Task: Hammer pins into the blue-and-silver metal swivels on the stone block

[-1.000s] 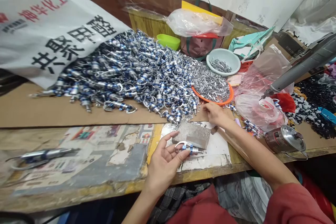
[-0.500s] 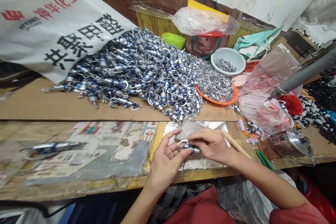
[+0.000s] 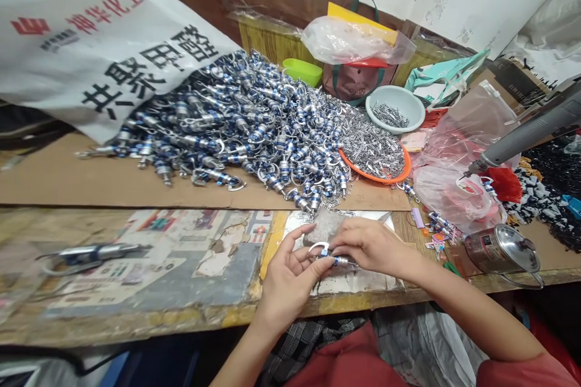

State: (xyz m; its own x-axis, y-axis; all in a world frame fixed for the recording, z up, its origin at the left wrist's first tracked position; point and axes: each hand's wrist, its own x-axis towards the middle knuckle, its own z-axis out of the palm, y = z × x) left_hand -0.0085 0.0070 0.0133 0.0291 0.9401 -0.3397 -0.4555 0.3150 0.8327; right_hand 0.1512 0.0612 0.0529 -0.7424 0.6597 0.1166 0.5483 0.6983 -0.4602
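My left hand (image 3: 290, 272) pinches a small silver-and-blue metal cylinder with a curved clasp (image 3: 340, 260) between thumb and fingers, the clasp toward the upper left. My right hand (image 3: 365, 243) is closed at the upper side of the same piece, its fingertips against it by the clasp. Whether those fingertips also hold something tiny is hidden. Behind the hands lies a rough greyish block (image 3: 325, 224) on a white sheet. Farther back rises a big heap of similar silver-and-blue pieces (image 3: 254, 121).
Beside the heap, an orange tray (image 3: 403, 174) and a pale bowl (image 3: 420, 113) hold small metal links. A grey tool like an electric screwdriver (image 3: 521, 139) slants in at right, above plastic bags. A lidded steel pot (image 3: 488, 249) stands near the front edge. A printed white sack (image 3: 104, 30) covers the left back.
The right hand has shifted slightly up and off the cylinder's body, so more of the metal piece shows. The left hand keeps its hold. The camera view has moved slightly.
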